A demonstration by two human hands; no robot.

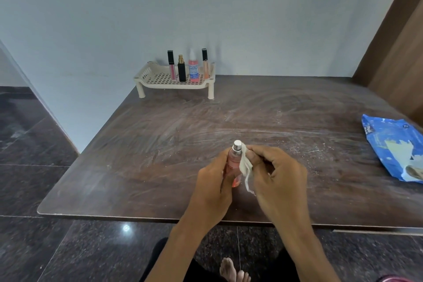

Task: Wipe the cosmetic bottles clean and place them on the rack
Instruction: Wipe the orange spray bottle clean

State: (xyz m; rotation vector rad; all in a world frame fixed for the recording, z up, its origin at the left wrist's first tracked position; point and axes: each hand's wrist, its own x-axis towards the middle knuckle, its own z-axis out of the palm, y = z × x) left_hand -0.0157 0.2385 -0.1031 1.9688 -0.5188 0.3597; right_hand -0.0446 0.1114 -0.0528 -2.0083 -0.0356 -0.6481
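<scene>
My left hand grips a pink spray bottle with a silver nozzle, held upright above the table's near middle. My right hand pinches a small white wipe and presses it against the bottle's right side. At the back of the table stands a cream rack on short legs. On it stand several cosmetics: a pink lip gloss, a black spray bottle, a pink bottle with a white label and a peach lip gloss.
The dark wooden table is smeared with pale streaks. A blue pack of wipes lies at the right edge. A brown door frame rises at the right. Dark stone floor lies left and below, with bare toes showing.
</scene>
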